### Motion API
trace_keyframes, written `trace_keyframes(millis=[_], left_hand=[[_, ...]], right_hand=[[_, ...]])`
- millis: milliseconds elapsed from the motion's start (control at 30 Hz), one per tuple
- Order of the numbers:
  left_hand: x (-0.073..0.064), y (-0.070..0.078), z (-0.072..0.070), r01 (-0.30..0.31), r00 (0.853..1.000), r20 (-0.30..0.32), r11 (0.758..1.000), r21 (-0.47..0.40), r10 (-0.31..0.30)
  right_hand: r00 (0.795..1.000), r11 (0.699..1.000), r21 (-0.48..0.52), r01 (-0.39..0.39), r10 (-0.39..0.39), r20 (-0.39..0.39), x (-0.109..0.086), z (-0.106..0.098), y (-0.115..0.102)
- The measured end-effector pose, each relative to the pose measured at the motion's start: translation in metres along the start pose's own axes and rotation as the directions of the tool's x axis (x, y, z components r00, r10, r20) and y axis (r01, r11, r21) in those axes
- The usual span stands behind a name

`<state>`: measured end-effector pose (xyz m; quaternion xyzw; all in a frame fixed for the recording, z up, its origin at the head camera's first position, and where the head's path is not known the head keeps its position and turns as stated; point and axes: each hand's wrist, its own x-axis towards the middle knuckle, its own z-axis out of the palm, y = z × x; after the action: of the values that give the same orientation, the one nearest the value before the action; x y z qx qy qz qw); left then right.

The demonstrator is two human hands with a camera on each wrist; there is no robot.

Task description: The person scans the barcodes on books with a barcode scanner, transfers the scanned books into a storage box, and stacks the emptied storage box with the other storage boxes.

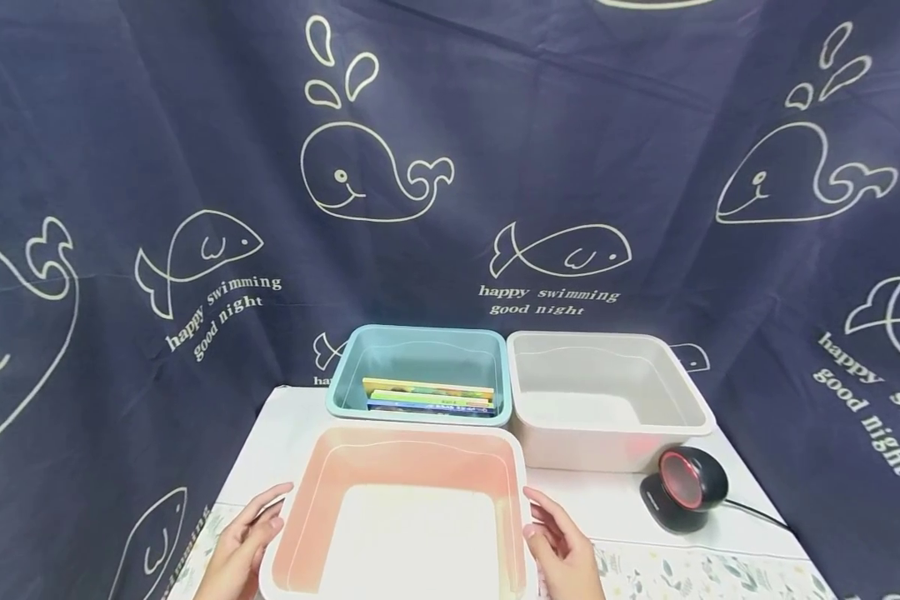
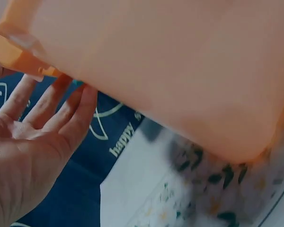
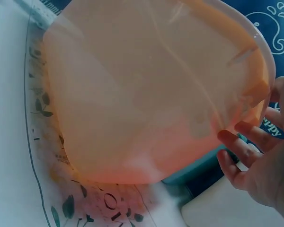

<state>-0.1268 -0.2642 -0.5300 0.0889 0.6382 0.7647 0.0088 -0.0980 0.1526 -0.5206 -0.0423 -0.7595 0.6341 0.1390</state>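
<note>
A pink plastic storage bin (image 1: 420, 458) is at the front, with my two hands at its opposite sides. My left hand (image 1: 243, 542) holds its left side, fingers up by the rim; the left wrist view shows the fingertips (image 2: 87, 94) against the underside of the rim. On the other side my right hand (image 1: 562, 550) grips the right edge. In the right wrist view its fingers (image 3: 236, 146) lie bent along the outer wall. The bin's walls (image 3: 132, 94) tilt over the flowered cloth in both wrist views.
Behind the pink bin stands a teal bin (image 1: 420, 335) with several thin books (image 1: 431, 400) inside. To its right is a light grey bin (image 1: 585, 450). A black round device (image 1: 693, 479) with a cable sits at the right of the white table (image 1: 292, 417). A dark whale-print curtain (image 1: 450, 167) hangs behind.
</note>
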Motion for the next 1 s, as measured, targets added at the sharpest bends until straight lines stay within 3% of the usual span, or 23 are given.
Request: trace_keyframes(millis=[167, 267, 367, 433, 533, 600, 700, 767, 867, 1000], left_hand=[[-0.003, 0.015, 0.018, -0.038, 0.999, 0.02, 0.999, -0.002, 0.038], [-0.001, 0.031, 0.033, -0.051, 0.999, 0.006, 0.998, 0.027, 0.051], [0.003, 0.051, 0.052, -0.032, 0.998, -0.043, 0.997, 0.063, 0.035], [0.007, 0.067, 0.066, -0.014, 0.997, -0.069, 0.996, 0.085, 0.02], [0.013, 0.091, 0.088, -0.007, 0.997, -0.072, 0.992, 0.123, 0.016], [0.018, 0.106, 0.101, -0.024, 0.998, -0.049, 0.991, 0.133, 0.03], [0.032, 0.123, 0.122, -0.047, 0.999, -0.01, 0.989, 0.141, 0.049], [0.046, 0.129, 0.135, -0.058, 0.998, 0.011, 0.991, 0.124, 0.057], [0.067, 0.13, 0.155, -0.059, 0.998, 0.023, 0.994, 0.093, 0.057], [0.095, 0.124, 0.185, -0.029, 1.0, 0.003, 0.999, 0.034, 0.029]], right_hand=[[0.998, 1.0, -0.001, -0.017, 0.017, -0.057, -0.001, -0.016, -0.011], [0.995, 1.0, -0.011, 0.022, -0.023, -0.095, -0.001, -0.031, -0.022], [0.987, 0.995, -0.019, 0.1, -0.102, -0.128, 0.002, -0.048, -0.035], [0.975, 0.983, 0.04, 0.18, -0.173, -0.136, 0.007, -0.061, -0.044], [0.951, 0.952, 0.077, 0.296, -0.287, -0.114, 0.017, -0.084, -0.056], [0.947, 0.945, 0.072, 0.318, -0.313, -0.069, 0.024, -0.101, -0.067], [0.955, 0.953, 0.074, 0.295, -0.296, 0.006, 0.038, -0.129, -0.086], [0.955, 0.95, 0.137, 0.28, -0.29, 0.065, 0.05, -0.146, -0.096], [0.945, 0.925, 0.28, 0.256, -0.301, 0.132, 0.07, -0.17, -0.104], [0.944, 0.92, 0.339, 0.198, -0.271, 0.186, 0.097, -0.2, -0.102]])
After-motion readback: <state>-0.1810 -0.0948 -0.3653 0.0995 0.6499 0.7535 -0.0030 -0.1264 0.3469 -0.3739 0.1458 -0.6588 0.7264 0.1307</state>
